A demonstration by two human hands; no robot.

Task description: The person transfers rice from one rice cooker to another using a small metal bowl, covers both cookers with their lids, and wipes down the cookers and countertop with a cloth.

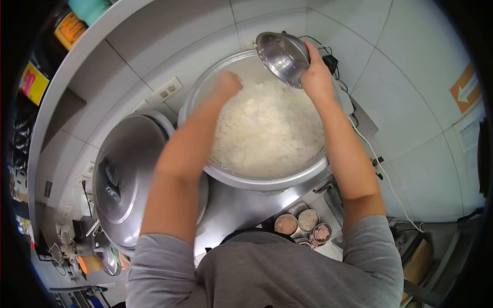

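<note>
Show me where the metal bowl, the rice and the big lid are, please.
Metal bowl (283, 57): head view, on its shiny curved surface.
Rice (269, 128): head view, near the middle of its white surface.
Big lid (129, 174): head view, on its grey metal top.

The left hand (230, 84) is bare and blurred; the right hand (317, 77) is bare too. Well behind the left fingers, past the elbow, a short grey left sleeve (160, 262) wraps the upper arm, its hem curved and its cloth creased. A matching grey right sleeve (372, 249) sits well behind the right fingers. Between the sleeves, the front (277, 280) is darker grey, rounded and softly folded. Its edge nearest the fingers shows a black strip (259, 232).
</note>
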